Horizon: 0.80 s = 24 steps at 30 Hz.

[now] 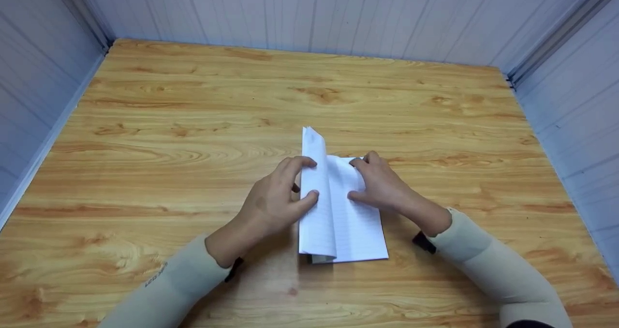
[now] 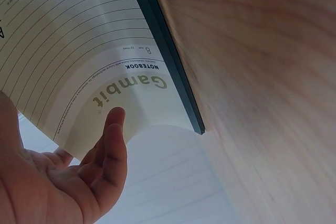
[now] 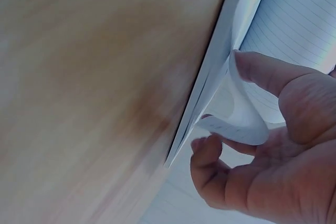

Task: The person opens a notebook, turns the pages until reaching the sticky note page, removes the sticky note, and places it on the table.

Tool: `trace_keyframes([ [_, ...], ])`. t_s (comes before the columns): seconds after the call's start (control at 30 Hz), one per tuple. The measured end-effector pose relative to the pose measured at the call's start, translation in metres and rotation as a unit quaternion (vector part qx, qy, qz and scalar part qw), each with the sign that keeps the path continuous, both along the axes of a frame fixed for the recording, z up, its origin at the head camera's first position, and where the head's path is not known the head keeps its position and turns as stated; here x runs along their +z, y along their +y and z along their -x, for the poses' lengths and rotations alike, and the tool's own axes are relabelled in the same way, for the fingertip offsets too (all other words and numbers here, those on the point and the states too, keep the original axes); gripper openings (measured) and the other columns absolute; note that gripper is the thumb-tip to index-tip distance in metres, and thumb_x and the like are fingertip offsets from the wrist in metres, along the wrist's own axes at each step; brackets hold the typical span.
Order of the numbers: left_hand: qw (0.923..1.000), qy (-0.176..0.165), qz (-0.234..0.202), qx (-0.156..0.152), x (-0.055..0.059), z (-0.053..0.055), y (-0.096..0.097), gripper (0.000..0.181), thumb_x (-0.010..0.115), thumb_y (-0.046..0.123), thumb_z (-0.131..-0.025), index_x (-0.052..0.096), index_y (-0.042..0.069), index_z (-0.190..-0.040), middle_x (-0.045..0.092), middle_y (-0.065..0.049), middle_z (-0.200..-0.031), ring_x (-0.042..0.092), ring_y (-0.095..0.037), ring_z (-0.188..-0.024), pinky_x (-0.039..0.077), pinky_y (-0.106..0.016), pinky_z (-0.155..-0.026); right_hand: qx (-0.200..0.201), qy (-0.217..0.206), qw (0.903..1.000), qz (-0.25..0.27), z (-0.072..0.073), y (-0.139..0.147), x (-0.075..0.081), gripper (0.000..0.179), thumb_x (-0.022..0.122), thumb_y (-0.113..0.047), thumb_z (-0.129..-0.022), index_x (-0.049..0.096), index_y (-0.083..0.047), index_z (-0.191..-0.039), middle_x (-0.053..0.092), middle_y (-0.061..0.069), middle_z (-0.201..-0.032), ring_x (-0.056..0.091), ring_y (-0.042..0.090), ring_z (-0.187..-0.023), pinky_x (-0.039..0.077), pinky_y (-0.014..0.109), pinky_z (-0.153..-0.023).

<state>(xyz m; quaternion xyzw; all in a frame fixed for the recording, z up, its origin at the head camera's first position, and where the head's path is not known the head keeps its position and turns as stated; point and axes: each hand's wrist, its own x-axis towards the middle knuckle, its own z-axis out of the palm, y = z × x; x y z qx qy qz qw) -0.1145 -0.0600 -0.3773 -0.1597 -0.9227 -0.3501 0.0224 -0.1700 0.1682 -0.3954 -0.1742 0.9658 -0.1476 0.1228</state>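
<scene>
A lined notebook (image 1: 360,238) lies opened on the wooden table in front of me. Its cover and a bundle of pages (image 1: 313,221) stand raised at the left, bending over. My left hand (image 1: 271,200) holds this bundle, thumb on the page side and fingers behind. The left wrist view shows the cream cover (image 2: 100,30) printed "Gambit NOTEBOOK" and a dark spine strip (image 2: 170,61). At the right-hand edge, my right hand (image 1: 387,185) pinches a page. In the right wrist view that page (image 3: 244,124) bows up in a curl between thumb and fingers.
The wood-grain table (image 1: 193,100) spreads out around the notebook. Pale panelled walls (image 1: 290,13) close it in at the back, left and right. Both forearms wear light sleeves (image 1: 184,275) with a dark wrist device (image 1: 424,242) under each.
</scene>
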Motion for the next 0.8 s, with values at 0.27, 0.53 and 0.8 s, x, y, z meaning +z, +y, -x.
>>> trace_keyframes([
  [0.27, 1.0000, 0.001, -0.004, 0.001, -0.0005, 0.0007, 0.0012, 0.044, 0.054, 0.040, -0.076, 0.041, 0.030, -0.117, 0.047, 0.017, -0.107, 0.051, 0.002, -0.073, 0.042, -0.019, -0.058, -0.028, 0.029, 0.9960, 0.080, 0.0037, -0.0018, 0.0025, 0.040, 0.057, -0.038, -0.079, 0.046, -0.013, -0.109, 0.052, 0.006, -0.097, 0.049, 0.020, -0.082, 0.042, 0.032, -0.068],
  [0.53, 1.0000, -0.003, -0.002, 0.003, -0.0004, 0.0005, -0.0001, 0.044, 0.053, 0.040, -0.076, 0.041, 0.032, -0.117, 0.047, 0.017, -0.108, 0.053, 0.000, -0.074, 0.042, -0.019, -0.058, -0.044, 0.029, 0.9928, 0.107, 0.0030, -0.0048, 0.0042, 0.039, 0.036, -0.039, -0.090, 0.051, -0.010, -0.111, 0.056, 0.005, -0.102, 0.053, 0.017, -0.086, 0.043, 0.034, -0.073],
  [0.8, 1.0000, -0.005, -0.003, 0.005, -0.0007, 0.0008, -0.0007, 0.044, 0.053, 0.041, -0.076, 0.041, 0.031, -0.117, 0.047, 0.016, -0.106, 0.053, 0.001, -0.073, 0.042, -0.018, -0.058, -0.027, 0.031, 0.9903, 0.133, 0.0014, -0.0055, 0.0058, 0.033, 0.035, -0.040, -0.091, 0.056, -0.021, -0.108, 0.060, -0.003, -0.089, 0.052, 0.012, -0.073, 0.042, 0.028, -0.064],
])
